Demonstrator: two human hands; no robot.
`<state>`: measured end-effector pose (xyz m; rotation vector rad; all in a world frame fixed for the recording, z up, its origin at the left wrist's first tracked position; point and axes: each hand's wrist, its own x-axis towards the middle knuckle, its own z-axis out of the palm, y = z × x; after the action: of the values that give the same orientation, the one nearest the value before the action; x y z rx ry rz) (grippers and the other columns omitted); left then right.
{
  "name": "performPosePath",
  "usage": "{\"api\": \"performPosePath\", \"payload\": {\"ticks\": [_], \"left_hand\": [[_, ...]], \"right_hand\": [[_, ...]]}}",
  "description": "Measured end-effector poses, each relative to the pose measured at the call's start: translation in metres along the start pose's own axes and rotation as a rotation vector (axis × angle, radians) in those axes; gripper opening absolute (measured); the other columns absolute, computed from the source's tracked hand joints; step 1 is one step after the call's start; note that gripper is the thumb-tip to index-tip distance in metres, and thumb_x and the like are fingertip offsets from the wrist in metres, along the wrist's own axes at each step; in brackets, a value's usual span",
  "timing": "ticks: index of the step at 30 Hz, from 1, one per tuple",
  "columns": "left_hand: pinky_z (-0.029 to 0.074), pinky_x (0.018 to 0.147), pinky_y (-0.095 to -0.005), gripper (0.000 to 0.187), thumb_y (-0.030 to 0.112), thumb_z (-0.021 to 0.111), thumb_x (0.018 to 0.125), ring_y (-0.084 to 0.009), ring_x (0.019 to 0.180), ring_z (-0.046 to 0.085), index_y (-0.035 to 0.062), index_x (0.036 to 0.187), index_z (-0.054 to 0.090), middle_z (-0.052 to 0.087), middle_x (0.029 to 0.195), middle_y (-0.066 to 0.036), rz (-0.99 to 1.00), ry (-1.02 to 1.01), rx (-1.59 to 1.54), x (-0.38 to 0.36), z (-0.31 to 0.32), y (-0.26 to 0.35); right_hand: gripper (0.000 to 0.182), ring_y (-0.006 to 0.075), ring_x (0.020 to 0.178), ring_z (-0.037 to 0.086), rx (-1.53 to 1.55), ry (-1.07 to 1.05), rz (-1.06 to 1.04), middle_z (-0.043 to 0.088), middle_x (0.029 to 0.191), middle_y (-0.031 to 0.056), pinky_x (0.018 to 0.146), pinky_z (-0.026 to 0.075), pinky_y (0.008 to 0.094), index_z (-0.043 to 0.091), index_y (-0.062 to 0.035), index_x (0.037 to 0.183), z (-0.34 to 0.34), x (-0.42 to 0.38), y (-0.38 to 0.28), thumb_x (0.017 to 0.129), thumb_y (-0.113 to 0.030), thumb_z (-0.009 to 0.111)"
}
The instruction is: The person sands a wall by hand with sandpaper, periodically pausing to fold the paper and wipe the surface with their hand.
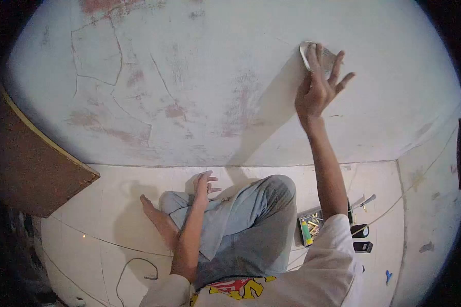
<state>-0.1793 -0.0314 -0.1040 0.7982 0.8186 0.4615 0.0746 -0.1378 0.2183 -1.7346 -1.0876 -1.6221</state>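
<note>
- The right hand (316,84) is raised on a nearly straight arm, its grip holding a curled sheet (311,55) against the wall (215,46); some fingers lie over the sheet, while two spread off to one side.
- The left hand (204,185) hangs low by the bent legs, its grip empty and loosely open, fingers apart and forearm slanting up from the shirt (312,276).
- The wall fills the upper view, off-white and chalky, with rubbed reddish patches, thin wandering cracks and the arm's long shadow.
- Below it spreads a pale tiled floor (123,215), where the person sits with legs folded; a stained side wall (430,230) meets it at the right.
- At the left stands a brown board (36,158) with a yellowish edge.
- Beside the right arm, a dark tray (298,236) holds small brass-coloured pieces and a green-and-yellow tube (306,233); a round black item (360,231) and a black block (363,247) lie near.
- The jeans (246,230) are faded, creased denim; thin cords (119,242) curve over the smooth tiles.
</note>
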Motion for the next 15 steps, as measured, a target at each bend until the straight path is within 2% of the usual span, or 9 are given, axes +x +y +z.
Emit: {"api": "performPosePath", "payload": {"ticks": [3,4,6,7,10,11,12,14,15], "left_hand": [[0.059,0.058,-0.0388,0.037,0.022,0.058,0.083,-0.0096,0.043,0.034,-0.0015,0.111,0.051,0.058,0.093,-0.016,-0.011,0.038,-0.015,0.002,0.002,0.001],[0.059,0.059,-0.0393,0.038,0.022,0.058,0.083,-0.0100,0.043,0.035,-0.0016,0.112,0.050,0.058,0.093,-0.016,-0.022,0.041,-0.010,0.001,0.003,0.002],[0.059,0.060,-0.0398,0.039,0.023,0.057,0.084,-0.0103,0.043,0.035,-0.0017,0.113,0.049,0.058,0.094,-0.016,-0.039,0.045,-0.004,-0.001,0.002,0.000],[0.059,0.060,-0.0403,0.039,0.023,0.057,0.084,-0.0108,0.043,0.035,-0.0019,0.113,0.050,0.058,0.094,-0.017,-0.038,0.037,0.003,0.000,0.002,-0.001],[0.059,0.061,-0.0407,0.039,0.023,0.057,0.084,-0.0112,0.044,0.035,-0.0022,0.112,0.050,0.058,0.094,-0.017,-0.015,0.010,0.005,-0.002,-0.001,-0.001],[0.059,0.061,-0.0407,0.039,0.024,0.057,0.083,-0.0112,0.044,0.036,-0.0023,0.112,0.050,0.058,0.094,-0.017,-0.002,-0.009,-0.004,-0.004,-0.002,0.000],[0.059,0.061,-0.0407,0.039,0.024,0.057,0.083,-0.0112,0.044,0.036,-0.0023,0.112,0.050,0.058,0.094,-0.017,0.001,-0.007,0.002,-0.003,-0.002,0.002],[0.059,0.061,-0.0407,0.040,0.024,0.058,0.083,-0.0107,0.045,0.037,-0.0026,0.111,0.051,0.058,0.094,-0.017,-0.015,0.020,-0.019,-0.001,-0.002,0.000],[0.059,0.061,-0.0407,0.040,0.024,0.058,0.083,-0.0107,0.045,0.037,-0.0026,0.111,0.051,0.058,0.094,-0.017,-0.028,0.026,-0.021,-0.003,-0.001,-0.005]], "right_hand": [[0.043,0.0290,0.139,0.021,0.095,-0.157,-0.042,0.048,0.136,-0.0035,0.112,-0.008,0.0556,0.049,-0.0199,0.132,-0.001,-0.042,-0.016,0.090,-0.014,0.047],[0.044,0.0263,0.140,0.021,0.101,-0.214,-0.118,0.045,0.139,-0.0038,0.113,-0.006,0.0549,0.046,-0.0233,0.134,0.008,-0.077,-0.017,0.091,-0.016,0.045],[0.046,0.0225,0.139,0.023,-0.050,-0.419,-0.406,0.041,0.143,-0.0025,0.114,-0.002,0.0542,0.043,-0.0256,0.136,-0.001,-0.125,-0.026,0.091,-0.019,0.047],[0.046,0.0225,0.139,0.023,-0.050,-0.419,-0.407,0.041,0.143,-0.0025,0.114,-0.002,0.0542,0.043,-0.0256,0.136,0.000,-0.128,-0.025,0.091,-0.019,0.047],[0.045,0.0192,0.139,0.023,-0.026,-0.408,-0.578,0.038,0.145,0.0017,0.114,0.004,0.0521,0.042,-0.0281,0.137,0.001,-0.117,-0.005,0.092,-0.027,0.044],[0.043,0.0197,0.139,0.024,-0.169,-0.350,-0.644,0.039,0.144,0.0020,0.114,0.003,0.0512,0.045,-0.0277,0.135,0.014,-0.110,0.018,0.093,-0.027,0.044],[0.040,0.0237,0.139,0.024,-0.082,-0.333,-0.370,0.044,0.141,0.0027,0.114,0.001,0.0512,0.050,-0.0232,0.131,0.017,-0.082,0.023,0.091,-0.022,0.050],[0.041,0.0280,0.140,0.022,-0.057,0.041,-0.103,0.048,0.137,0.0033,0.113,-0.001,0.0532,0.052,-0.0187,0.129,0.001,-0.005,0.025,0.089,-0.014,0.053],[0.045,0.0310,0.140,0.020,-0.020,0.084,0.019,0.050,0.136,0.0035,0.112,-0.003,0.0564,0.051,-0.0164,0.131,-0.003,0.016,0.020,0.087,-0.009,0.053]]}}
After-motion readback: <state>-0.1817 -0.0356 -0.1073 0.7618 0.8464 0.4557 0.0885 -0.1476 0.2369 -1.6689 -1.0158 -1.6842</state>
